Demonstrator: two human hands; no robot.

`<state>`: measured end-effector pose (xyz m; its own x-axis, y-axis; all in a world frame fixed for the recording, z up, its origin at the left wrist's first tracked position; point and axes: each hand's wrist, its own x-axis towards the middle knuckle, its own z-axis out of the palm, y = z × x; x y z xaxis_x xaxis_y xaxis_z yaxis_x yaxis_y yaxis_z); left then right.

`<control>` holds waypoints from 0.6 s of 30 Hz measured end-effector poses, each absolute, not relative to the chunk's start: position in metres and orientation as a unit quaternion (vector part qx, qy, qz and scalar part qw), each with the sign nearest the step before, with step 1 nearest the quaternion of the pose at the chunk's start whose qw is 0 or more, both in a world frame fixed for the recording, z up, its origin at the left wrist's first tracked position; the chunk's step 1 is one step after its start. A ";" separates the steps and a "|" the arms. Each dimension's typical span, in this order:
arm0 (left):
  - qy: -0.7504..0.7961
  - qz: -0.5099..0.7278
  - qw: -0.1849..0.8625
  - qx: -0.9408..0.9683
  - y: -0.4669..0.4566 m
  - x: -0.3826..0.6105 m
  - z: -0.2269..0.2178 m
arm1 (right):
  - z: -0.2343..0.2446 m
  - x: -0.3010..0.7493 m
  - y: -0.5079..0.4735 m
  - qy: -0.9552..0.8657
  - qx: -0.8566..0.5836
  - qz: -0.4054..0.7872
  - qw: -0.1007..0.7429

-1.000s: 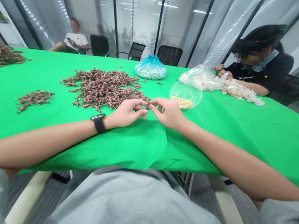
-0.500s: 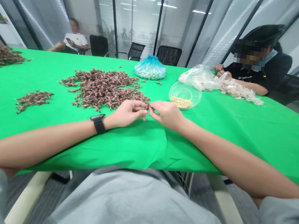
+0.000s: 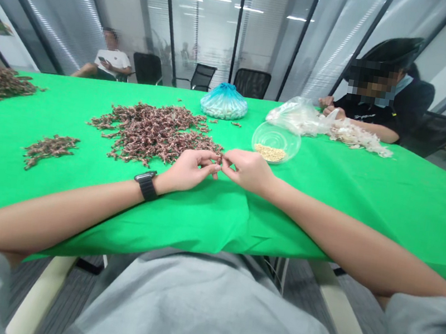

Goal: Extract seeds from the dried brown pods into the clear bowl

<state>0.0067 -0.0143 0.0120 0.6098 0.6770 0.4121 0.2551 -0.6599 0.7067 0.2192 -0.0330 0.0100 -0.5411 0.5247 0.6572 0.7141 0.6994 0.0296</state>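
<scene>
left hand point(image 3: 191, 171) and right hand point(image 3: 248, 171) meet at the fingertips, pinched closed on a small dried brown piece point(image 3: 220, 158), its long axis too small to tell. heap of dried brown pieces point(image 3: 156, 135) lies just beyond the left hand, on the green table cover point(image 3: 372, 213); clear plastic bowl point(image 3: 291, 138) of pale seeds point(image 3: 270, 153) sits nearer the right hand.

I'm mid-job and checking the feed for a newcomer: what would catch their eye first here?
The bright green tablecloth stands out first, with a large heap of small brown pieces in the middle of it, beyond the left hand. Past the right hand sit a clear bowl of pale grains and, at the far edge, a blue bag. Both hands meet at the heap's near edge, fingertips together.
</scene>
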 end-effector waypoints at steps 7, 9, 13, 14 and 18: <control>0.272 0.366 0.299 0.838 -0.015 0.008 0.009 | 0.015 0.220 -0.035 -0.863 -0.368 -0.225 0.263; 0.275 0.366 0.303 0.836 -0.016 0.008 0.009 | 0.015 0.220 -0.034 -0.866 -0.359 -0.230 0.259; 0.272 0.366 0.295 0.840 -0.017 0.008 0.011 | 0.014 0.220 -0.035 -0.873 -0.351 -0.204 0.269; 0.270 0.367 0.289 0.842 -0.017 0.007 0.011 | 0.014 0.220 -0.035 -0.875 -0.350 -0.187 0.279; 0.266 0.363 0.262 0.854 -0.017 0.006 0.013 | 0.015 0.216 -0.038 -0.865 -0.356 -0.079 0.345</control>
<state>0.0060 -0.0172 0.0127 0.5954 0.6443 0.4800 0.2637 -0.7210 0.6408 0.2160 -0.0381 0.0146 -0.5092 0.5606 0.6531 0.6702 0.7343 -0.1078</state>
